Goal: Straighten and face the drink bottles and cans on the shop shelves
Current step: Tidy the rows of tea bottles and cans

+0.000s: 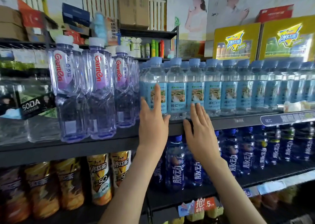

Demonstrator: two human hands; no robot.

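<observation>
1. My left hand (152, 126) is open. Its fingers (157, 94) are straight and spread, and the forefinger lies up the label of the 1st water bottle (156, 74) in the row. It grips nothing.
2. My right hand (201, 131) is open too. Its fingers (196, 109) are straight and close together, with the tips at the lower edge of the label on the 3rd bottle along. It holds nothing.
3. The water bottles stand upright in a tight row at the front lip of the dark shelf (238, 120). They are clear plastic with pale-blue caps, and their glossy blue labels show a landscape picture facing me.
4. Just to the left on the same shelf stand taller, violet-tinted Ganten bottles (100, 87), 3 of them at the front, with white caps and angular bodies.
5. On the shelf below, rounded dark-blue drink bottles (175, 164) fill the right side and orange iced-tea bottles (100, 177) the left.
6. Yellow cartons (237, 41) sit above and behind the row.
</observation>
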